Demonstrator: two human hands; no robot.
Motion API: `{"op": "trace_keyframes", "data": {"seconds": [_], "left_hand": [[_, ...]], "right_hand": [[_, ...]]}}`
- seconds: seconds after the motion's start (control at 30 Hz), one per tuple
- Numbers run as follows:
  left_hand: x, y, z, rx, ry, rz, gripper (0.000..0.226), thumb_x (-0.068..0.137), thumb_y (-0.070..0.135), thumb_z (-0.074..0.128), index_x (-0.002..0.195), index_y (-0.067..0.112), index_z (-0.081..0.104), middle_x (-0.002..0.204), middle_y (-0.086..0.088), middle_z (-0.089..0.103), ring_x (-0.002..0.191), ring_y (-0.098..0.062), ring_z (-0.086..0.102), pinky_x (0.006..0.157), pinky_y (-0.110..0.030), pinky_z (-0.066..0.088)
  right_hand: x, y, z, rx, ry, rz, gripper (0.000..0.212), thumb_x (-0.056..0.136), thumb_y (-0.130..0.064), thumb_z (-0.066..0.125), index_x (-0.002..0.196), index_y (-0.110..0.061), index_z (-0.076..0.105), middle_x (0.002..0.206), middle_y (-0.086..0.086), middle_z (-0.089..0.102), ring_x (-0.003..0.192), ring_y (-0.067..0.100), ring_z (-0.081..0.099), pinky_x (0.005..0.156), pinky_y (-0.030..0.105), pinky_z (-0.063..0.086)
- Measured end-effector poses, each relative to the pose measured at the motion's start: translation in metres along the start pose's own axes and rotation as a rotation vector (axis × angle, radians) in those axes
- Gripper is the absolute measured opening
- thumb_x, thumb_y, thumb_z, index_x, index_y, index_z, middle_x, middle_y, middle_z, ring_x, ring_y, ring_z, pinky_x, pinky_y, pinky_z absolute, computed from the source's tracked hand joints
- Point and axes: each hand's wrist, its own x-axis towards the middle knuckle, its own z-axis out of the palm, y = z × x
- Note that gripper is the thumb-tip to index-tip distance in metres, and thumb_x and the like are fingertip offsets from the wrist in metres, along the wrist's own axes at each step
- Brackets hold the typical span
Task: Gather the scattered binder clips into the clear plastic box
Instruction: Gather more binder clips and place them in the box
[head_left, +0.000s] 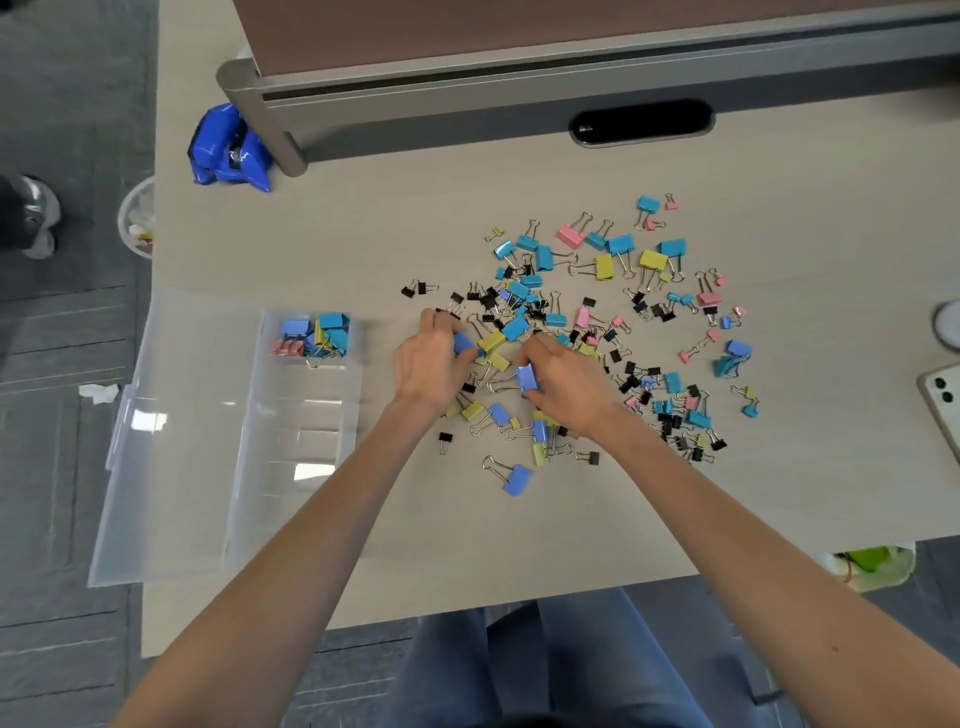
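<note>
Several binder clips (613, 312) in blue, yellow, pink and black lie scattered over the middle and right of the table. The clear plastic box (306, 447) stands open at the left, its lid (171, 441) folded out further left. Its far compartment holds several large clips (317, 335). My left hand (428, 366) is at the pile's left edge and pinches a blue clip (464, 344). My right hand (569, 387) is in the middle of the pile and grips another blue clip (528, 378).
A blue tape dispenser (228, 148) sits at the back left beside a grey shelf leg (265, 119). A phone (943, 395) lies at the right edge, with a white round object (948, 325) behind it. A waste bin (137, 215) stands on the floor left of the table.
</note>
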Motion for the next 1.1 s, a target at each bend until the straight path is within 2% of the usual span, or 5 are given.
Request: {"op": "trace_keyframes", "data": {"seconds": [0.33, 0.43, 0.6, 0.97, 1.1], "left_hand": [[0.002, 0.009, -0.013, -0.76, -0.115, -0.308, 0.031, 0.097, 0.033, 0.043, 0.102, 0.015, 0.068, 0.101, 0.009, 0.067, 0.087, -0.009, 0.061, 0.079, -0.03, 0.048], [-0.001, 0.018, -0.021, -1.112, -0.256, -0.451, 0.044, 0.096, 0.026, 0.032, 0.077, 0.008, 0.067, 0.09, 0.003, 0.068, 0.054, -0.008, 0.043, 0.05, -0.021, 0.036], [0.0, 0.014, -0.023, -1.561, -0.523, -0.426, 0.037, 0.093, 0.035, 0.034, 0.07, 0.009, 0.049, 0.073, -0.003, 0.05, 0.058, -0.013, 0.043, 0.044, -0.021, 0.031], [0.007, 0.03, -0.009, -1.189, -0.269, -0.556, 0.01, 0.094, 0.013, 0.055, 0.09, 0.005, 0.058, 0.072, -0.003, 0.052, 0.049, -0.01, 0.047, 0.039, -0.017, 0.037], [0.01, 0.037, 0.0, -0.534, -0.074, -0.45, 0.014, 0.092, 0.023, 0.057, 0.08, 0.019, 0.05, 0.078, 0.008, 0.057, 0.074, -0.014, 0.055, 0.061, -0.025, 0.044]], "right_hand": [[-0.001, 0.01, -0.019, 1.064, 0.144, 0.498, 0.014, 0.096, -0.011, 0.048, 0.094, -0.012, 0.062, 0.099, 0.003, 0.061, 0.059, -0.006, 0.055, 0.058, 0.012, 0.044], [0.002, 0.013, -0.026, 1.289, 0.078, 0.599, 0.017, 0.098, -0.005, 0.041, 0.095, -0.006, 0.057, 0.092, 0.005, 0.064, 0.045, -0.001, 0.055, 0.04, 0.016, 0.032], [0.012, 0.019, -0.037, 1.503, -0.018, 0.582, 0.024, 0.086, 0.007, 0.041, 0.095, -0.005, 0.06, 0.084, 0.007, 0.067, 0.055, 0.012, 0.053, 0.052, 0.025, 0.041], [0.03, 0.037, -0.044, 1.334, -0.053, 0.667, 0.017, 0.085, -0.02, 0.065, 0.08, -0.006, 0.058, 0.067, 0.005, 0.056, 0.054, 0.016, 0.051, 0.048, 0.027, 0.037], [0.033, 0.04, -0.047, 1.316, -0.045, 0.625, 0.004, 0.083, -0.004, 0.057, 0.082, -0.007, 0.055, 0.07, 0.011, 0.062, 0.052, 0.019, 0.056, 0.044, 0.023, 0.034]]}}
